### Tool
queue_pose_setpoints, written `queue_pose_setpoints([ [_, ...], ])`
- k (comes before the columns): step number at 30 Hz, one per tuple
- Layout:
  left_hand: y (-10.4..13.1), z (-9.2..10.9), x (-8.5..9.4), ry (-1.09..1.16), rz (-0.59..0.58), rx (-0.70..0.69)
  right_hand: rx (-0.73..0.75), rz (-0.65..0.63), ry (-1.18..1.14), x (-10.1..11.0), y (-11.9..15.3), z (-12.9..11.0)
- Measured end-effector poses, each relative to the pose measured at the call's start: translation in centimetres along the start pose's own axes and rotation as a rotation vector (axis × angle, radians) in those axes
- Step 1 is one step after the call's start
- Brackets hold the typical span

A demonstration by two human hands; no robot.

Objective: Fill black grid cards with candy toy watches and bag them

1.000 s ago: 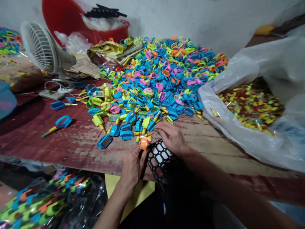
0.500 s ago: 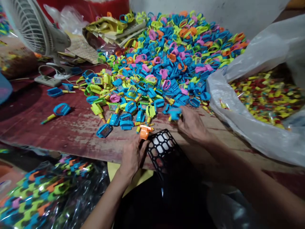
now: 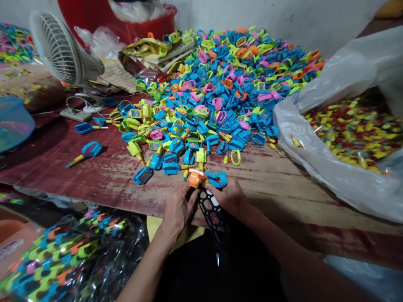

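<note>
My left hand (image 3: pixel 179 207) is closed at the front of the table, with an orange plastic toy watch (image 3: pixel 195 179) at its fingertips. Close beside it, my right hand (image 3: pixel 234 199) grips a blue toy watch (image 3: pixel 218 180) by its band. Under both hands a black plastic grid tray (image 3: pixel 211 212) slopes from the table edge toward my lap; my right hand hides part of it. Just beyond my fingers lie a yellow-green toy watch (image 3: pixel 200 155) and a loose yellow-green band (image 3: pixel 235 157).
A large heap of coloured toy watches (image 3: pixel 220 90) covers the back of the table. On the right stands a white plastic bag (image 3: pixel 292 134) of small yellow and red pieces. A fan (image 3: pixel 58 52) and a power strip (image 3: pixel 75 115) are at left. Bagged watches (image 3: pixel 53 260) lie below the edge.
My right hand has come left and nearer, bringing the blue watch from the heap's edge up beside the orange one. My left hand stays by the orange watch. The view has tilted slightly up.
</note>
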State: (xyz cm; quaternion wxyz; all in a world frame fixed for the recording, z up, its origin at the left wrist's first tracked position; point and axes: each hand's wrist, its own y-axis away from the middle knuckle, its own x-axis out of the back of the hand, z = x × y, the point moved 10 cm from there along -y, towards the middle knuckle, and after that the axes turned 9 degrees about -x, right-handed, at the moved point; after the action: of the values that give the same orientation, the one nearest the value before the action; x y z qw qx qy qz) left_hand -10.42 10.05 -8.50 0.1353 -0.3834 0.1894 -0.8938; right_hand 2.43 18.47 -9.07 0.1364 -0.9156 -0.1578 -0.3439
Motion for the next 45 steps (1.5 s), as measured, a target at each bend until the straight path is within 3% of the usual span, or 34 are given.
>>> queue_pose_setpoints([
  [5,0.0,0.1,0.1,0.032,0.015,-0.010,0.219,0.002,-0.022,-0.1,0.3,-2.6],
  [13,0.0,0.2,0.3,0.057,0.025,-0.017,0.392,0.241,0.134,0.6,1.6,-4.3],
  [20,-0.1,-0.2,0.0,0.054,-0.017,-0.005,0.377,0.205,0.154,0.1,1.0,-3.7],
  [31,-0.1,0.1,0.3,0.150,0.005,-0.020,0.226,-0.204,0.114,-1.0,0.0,-3.4],
  [36,-0.6,0.6,1.2,0.209,0.035,-0.006,0.265,-0.148,0.101,-0.8,-0.2,-3.1],
  [45,-0.6,-0.7,-0.5,0.223,-0.016,0.086,0.345,0.004,0.096,-1.0,0.7,-3.1],
])
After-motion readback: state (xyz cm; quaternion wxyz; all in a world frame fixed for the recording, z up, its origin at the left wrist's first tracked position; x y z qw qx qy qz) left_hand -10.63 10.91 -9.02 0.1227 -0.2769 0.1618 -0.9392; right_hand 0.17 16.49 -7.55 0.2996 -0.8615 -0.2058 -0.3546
